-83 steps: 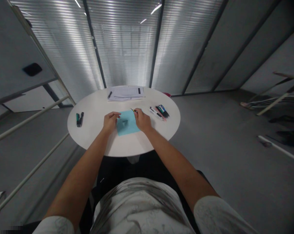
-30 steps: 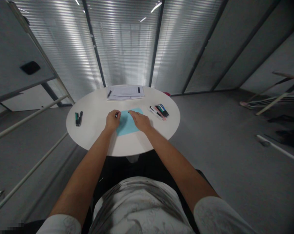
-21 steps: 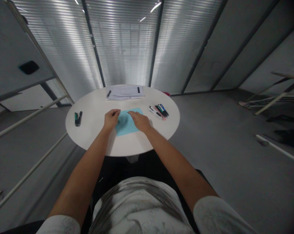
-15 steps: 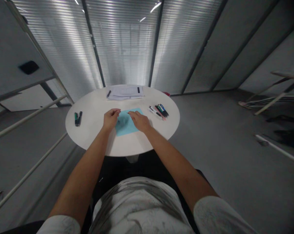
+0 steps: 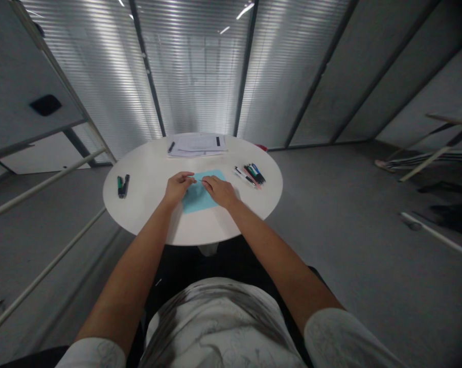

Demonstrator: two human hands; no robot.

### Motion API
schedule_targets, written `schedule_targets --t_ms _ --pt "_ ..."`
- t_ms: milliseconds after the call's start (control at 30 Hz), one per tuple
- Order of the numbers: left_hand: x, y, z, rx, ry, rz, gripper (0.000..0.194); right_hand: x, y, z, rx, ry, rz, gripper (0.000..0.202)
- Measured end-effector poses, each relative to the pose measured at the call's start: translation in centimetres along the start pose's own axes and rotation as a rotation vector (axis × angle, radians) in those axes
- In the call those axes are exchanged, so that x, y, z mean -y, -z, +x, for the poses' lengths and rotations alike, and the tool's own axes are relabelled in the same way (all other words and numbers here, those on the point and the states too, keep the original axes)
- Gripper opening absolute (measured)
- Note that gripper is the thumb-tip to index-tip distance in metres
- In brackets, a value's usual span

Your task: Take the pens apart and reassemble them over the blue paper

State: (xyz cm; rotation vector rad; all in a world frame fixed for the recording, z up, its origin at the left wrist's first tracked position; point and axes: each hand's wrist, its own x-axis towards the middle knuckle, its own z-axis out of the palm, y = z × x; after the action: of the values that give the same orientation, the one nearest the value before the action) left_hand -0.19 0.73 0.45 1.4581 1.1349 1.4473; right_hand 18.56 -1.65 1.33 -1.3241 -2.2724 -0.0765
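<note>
A light blue sheet (image 5: 199,201) lies on the round white table (image 5: 148,176) in front of me. Over its left edge is my left hand (image 5: 178,188), thumb and fingers brought together in a pinch; whatever they hold is too small to name. My right hand (image 5: 220,190) is closed over the sheet's right side. From its fingertips a thin dark piece sticks out toward the left hand, its kind unclear. Only a small gap separates the two sets of fingertips.
Several pens (image 5: 255,174) lie to the right. Green and black markers (image 5: 122,186) are at the left edge. A stack of papers (image 5: 196,145) with dark objects on it sits at the back. A white metal frame (image 5: 49,181) stands at left.
My left hand has shifted slightly right, so its fingertips are closer to the right hand's. The right hand has barely moved, its fingers a little lower.
</note>
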Motion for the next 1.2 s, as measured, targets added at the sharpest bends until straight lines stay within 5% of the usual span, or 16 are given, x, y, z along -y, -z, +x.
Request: schedule_targets --t_ms 267,1200 --pt "0.1 0.0 -0.1 0.056 -0.008 0.038 0.026 -0.1 -0.2 0.0 0.005 0.024 0.006 0.042" --pt "-0.8 -0.1 -0.7 0.083 0.042 0.042 0.037 -0.4 -0.6 -0.1 0.028 0.028 0.006 0.04"
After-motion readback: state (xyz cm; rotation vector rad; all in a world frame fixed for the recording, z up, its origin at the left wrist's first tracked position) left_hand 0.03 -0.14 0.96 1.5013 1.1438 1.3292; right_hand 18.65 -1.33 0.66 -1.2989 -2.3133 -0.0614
